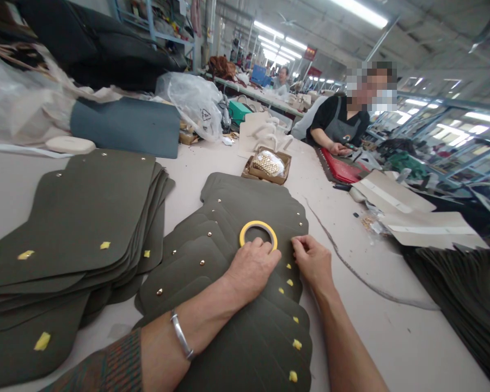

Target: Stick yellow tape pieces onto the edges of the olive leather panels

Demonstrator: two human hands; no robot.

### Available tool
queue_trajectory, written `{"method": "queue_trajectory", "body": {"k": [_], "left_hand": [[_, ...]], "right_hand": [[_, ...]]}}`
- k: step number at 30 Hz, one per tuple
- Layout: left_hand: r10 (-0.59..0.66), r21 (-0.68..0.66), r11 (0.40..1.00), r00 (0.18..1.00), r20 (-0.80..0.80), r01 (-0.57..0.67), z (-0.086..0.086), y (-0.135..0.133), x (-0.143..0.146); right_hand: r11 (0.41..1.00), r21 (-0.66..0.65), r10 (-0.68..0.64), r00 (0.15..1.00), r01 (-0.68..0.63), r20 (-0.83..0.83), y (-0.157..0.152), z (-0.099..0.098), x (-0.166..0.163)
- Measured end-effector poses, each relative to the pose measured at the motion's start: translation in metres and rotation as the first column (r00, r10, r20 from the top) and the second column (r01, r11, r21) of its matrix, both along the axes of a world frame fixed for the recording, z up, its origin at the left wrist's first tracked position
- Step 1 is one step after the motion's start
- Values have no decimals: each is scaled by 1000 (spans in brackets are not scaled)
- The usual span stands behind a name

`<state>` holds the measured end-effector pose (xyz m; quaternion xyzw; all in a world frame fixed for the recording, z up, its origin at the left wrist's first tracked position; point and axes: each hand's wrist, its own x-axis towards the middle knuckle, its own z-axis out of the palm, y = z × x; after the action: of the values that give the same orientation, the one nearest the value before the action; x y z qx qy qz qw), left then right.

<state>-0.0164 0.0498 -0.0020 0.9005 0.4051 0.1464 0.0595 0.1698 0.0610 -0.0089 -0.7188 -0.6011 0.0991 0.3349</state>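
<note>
Yellow tape roll (242, 235), gripped in the left hand (253, 268), lay over fanned olive panels (245, 193); the right hand (315, 262) curled at their edge, its hold impossible to tell; lower panels bore yellow tabs (296, 344), upper ones showed none.

Left hand (253, 268), back uppermost, fingers curled; right hand (315, 262), thumb and forefinger close together; both forearms (206, 318) extended.

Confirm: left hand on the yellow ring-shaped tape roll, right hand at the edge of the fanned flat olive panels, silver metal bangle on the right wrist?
Wrong wrist: the head view shows the silver metal bangle on the left wrist. Left hand on the yellow tape roll, right hand at the edge of the panels: correct.
</note>
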Motion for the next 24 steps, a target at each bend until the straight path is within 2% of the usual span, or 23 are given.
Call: {"method": "queue_trajectory", "body": {"k": [5,10,12,14,17,19,21,24], "left_hand": [[3,2,1000,1000,-2,-3,0,0,1],[-2,12,1000,1000,2,2,-1,0,1],[-3,9,1000,1000,-5,3,-1,0,0],[-2,5,1000,1000,-3,2,0,0,-1],[-10,-5,1000,1000,15,10,0,0,-2],[-16,-15,1000,1000,26,16,-1,0,-2],[-22,-23,999,999,33,23,-1,0,-2],[-30,-31,999,999,36,31,-1,0,-3]], "right_hand": [[995,94,6,992,-17,123,1,-5,-3],[997,76,-41,993,32,111,4,-6,-3],[997,23,-68,998,67,18,5,-6,-3],[993,-32,-113,980,109,-161,6,-8,-2],[986,-66,-167,867,154,-470,3,-12,3],[989,-32,-135,815,141,-564,-1,-14,5],[995,14,-80,843,103,-531,-4,-15,6],[998,34,-40,940,55,-339,-6,-14,2]]}}
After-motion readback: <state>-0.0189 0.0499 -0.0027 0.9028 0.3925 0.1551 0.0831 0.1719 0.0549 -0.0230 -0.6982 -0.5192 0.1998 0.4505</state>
